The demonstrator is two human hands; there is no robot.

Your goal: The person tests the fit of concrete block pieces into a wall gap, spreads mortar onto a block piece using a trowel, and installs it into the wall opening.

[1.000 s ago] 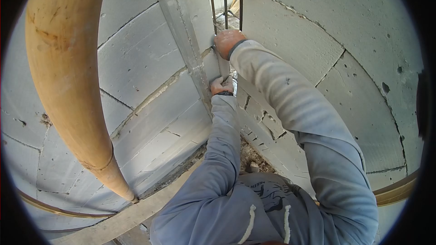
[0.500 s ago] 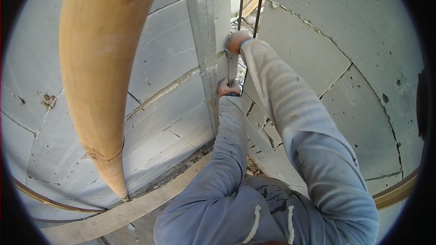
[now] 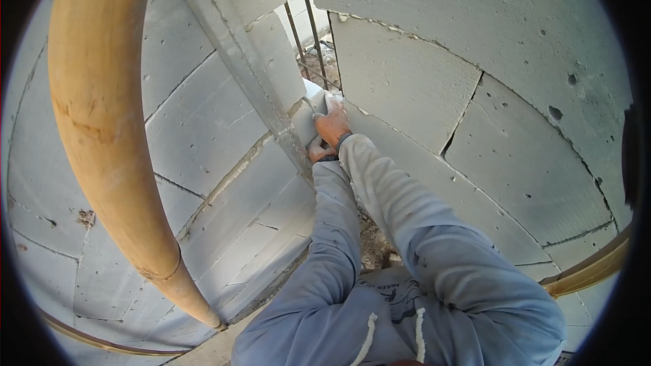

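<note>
In the narrow gap between two block walls, a pale slab (image 3: pixel 312 97) stands beside the left wall's edge. My right hand (image 3: pixel 332 124) is at the slab's right side, fingers pointing up along it and thumb toward the left; its fingertips look dusty white. Lower down and partly covered by the right hand, my left hand (image 3: pixel 319 150) is closed at the slab's lower part. Dark steel bars (image 3: pixel 314 27) rise in the gap above both hands. The slab's lower end is hidden.
A thick round wooden pole (image 3: pixel 108 142) slants down on the left. Grey block walls stand at left (image 3: pixel 203 115) and right (image 3: pixel 407 81). Rubble (image 3: pixel 373 240) lies low between them, a plank (image 3: pixel 217 346) below, and a curved-looking wooden beam (image 3: pixel 590 268) at right.
My right hand has come down from high on the slab, close above my left hand. The view has shifted, so more of the bars and the right wall shows.
</note>
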